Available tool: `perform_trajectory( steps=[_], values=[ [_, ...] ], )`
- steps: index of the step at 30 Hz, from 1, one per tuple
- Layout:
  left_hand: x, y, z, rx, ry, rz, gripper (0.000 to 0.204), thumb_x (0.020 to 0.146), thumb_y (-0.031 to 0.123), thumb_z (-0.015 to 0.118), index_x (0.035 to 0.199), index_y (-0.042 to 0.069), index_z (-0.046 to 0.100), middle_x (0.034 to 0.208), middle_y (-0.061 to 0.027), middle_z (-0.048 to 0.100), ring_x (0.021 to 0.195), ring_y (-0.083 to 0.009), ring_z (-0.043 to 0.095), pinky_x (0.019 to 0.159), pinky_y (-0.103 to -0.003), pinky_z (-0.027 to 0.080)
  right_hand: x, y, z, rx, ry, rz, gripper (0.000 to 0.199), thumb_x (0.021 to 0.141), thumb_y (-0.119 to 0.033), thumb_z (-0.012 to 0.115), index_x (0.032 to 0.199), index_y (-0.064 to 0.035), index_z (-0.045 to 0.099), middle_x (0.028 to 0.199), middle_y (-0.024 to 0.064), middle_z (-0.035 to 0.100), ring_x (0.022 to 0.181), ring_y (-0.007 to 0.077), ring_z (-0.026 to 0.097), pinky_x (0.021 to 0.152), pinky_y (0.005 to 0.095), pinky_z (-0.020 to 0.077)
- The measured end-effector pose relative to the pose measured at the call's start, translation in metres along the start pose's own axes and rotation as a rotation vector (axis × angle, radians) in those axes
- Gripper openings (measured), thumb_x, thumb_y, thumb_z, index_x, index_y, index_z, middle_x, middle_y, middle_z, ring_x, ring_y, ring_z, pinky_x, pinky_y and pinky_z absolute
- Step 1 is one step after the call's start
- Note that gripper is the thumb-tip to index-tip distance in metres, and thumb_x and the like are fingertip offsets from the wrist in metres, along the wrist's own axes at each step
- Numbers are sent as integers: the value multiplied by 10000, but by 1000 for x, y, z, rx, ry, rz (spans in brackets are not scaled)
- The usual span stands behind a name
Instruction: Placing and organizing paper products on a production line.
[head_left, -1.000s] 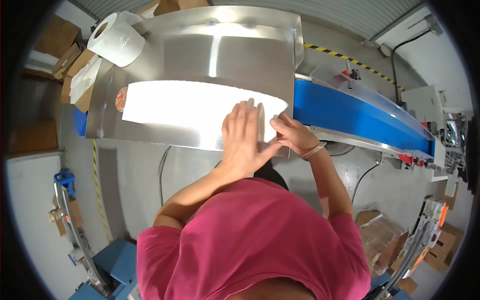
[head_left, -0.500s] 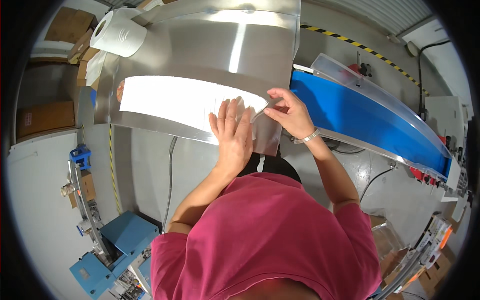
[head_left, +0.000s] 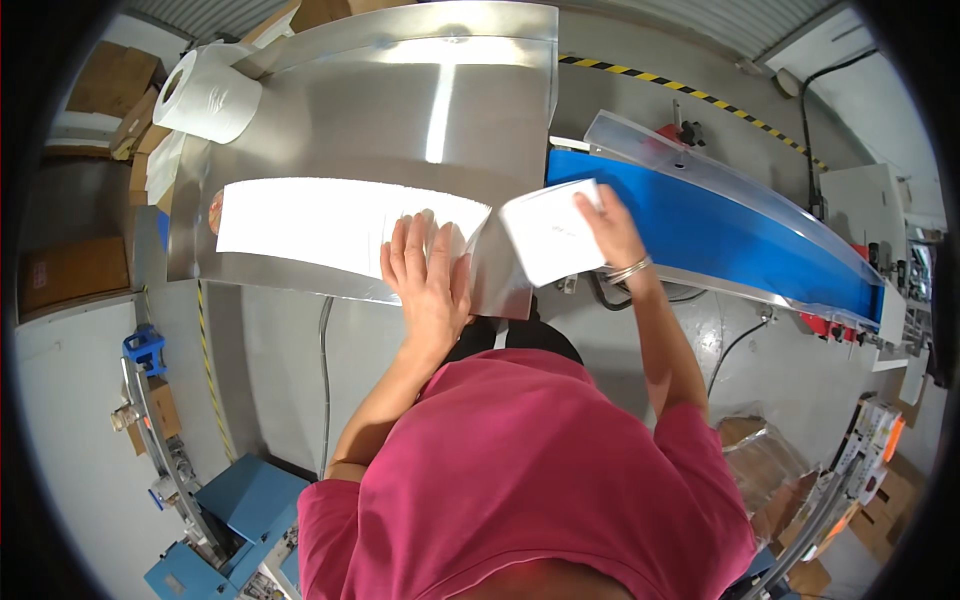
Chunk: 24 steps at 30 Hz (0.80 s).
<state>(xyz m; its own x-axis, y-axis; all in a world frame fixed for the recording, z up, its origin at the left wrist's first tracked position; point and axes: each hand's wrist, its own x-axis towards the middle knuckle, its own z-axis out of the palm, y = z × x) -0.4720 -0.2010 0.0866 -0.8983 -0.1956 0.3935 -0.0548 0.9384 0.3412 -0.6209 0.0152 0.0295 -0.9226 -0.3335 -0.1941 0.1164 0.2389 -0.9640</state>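
A long row of thin white sheets (head_left: 300, 222), overlapping on edge, lies along the near side of the metal table (head_left: 340, 125). My left hand (head_left: 428, 290) rests on the right part of this row, fingers stretched out and spread. Off the table's right edge, my right hand (head_left: 615, 235) pinches a white, roughly square sheet (head_left: 545, 240) by its right side. Faint small print shows on that sheet; whether it is single or folded, I cannot tell. A reddish-brown object (head_left: 215, 213) touches the row's left end, mostly hidden.
A blue conveyor belt (head_left: 720, 230) with a clear side guard (head_left: 690, 160) runs off to the right from the table. A white roll (head_left: 215, 100) stands at the table's far left corner. Cardboard boxes (head_left: 75, 275) sit at the left, with blue machinery (head_left: 250, 505) at the lower left.
My right hand has drawn a white sheet off the row's right end and carried it right, toward the belt. My left hand stays on the row. The whole view has shifted slightly.
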Motion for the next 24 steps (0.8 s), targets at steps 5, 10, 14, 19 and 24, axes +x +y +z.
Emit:
perform_trajectory(
  steps=[5, 10, 14, 19, 24],
  values=[
    [5, 7, -1, -45, 38, 7, 361, 795, 40, 625, 1154, 52, 593, 1327, -159, 429, 1258, -373, 363, 1045, -532, 200, 19, 66, -99, -750, 531, 119, 445, 845, -412, 608, 1055, -27, 539, 1014, 236, 584, 905, 356, 586, 745, 403, 469],
    [2, 6, 2, -60, 64, 22, 318, 771, 10, 632, 1081, 81, 645, 1310, -122, 454, 1254, -359, 374, 1048, -530, 199, -5, 1, -68, -935, 560, -450, 478, 742, -222, 746, 1150, -71, 549, 1077, 129, 592, 938, 279, 589, 781, 364, 477],
    [2, 4, 1, -48, 30, 31, 322, 757, 8, 641, 1062, 112, 662, 1333, -110, 450, 1280, -356, 353, 1057, -528, 178, -8, -47, 23, -313, -308, -438, 500, 713, -165, 775, 1162, -119, 560, 1134, 67, 540, 1014, 213, 547, 830, 328, 473],
    [6, 3, -6, 12, -4, -3, 440, 801, 271, 659, 1201, 105, 583, 1425, -186, 318, 1342, -406, 215, 1054, -561, 152, 6, -25, 42, -173, -365, -411, 337, 835, -191, 684, 1105, -45, 546, 1088, 60, 570, 933, 132, 532, 795, 261, 445],
    [8, -12, -3, -28, 60, -17, 387, 798, 89, 662, 1176, 67, 584, 1350, -173, 415, 1263, -383, 352, 1033, -516, 250, 18, 27, -41, -479, 357, 111, 540, 869, -504, 548, 950, 30, 529, 848, 244, 621, 776, 396, 609, 698, 442, 472]
  ],
)
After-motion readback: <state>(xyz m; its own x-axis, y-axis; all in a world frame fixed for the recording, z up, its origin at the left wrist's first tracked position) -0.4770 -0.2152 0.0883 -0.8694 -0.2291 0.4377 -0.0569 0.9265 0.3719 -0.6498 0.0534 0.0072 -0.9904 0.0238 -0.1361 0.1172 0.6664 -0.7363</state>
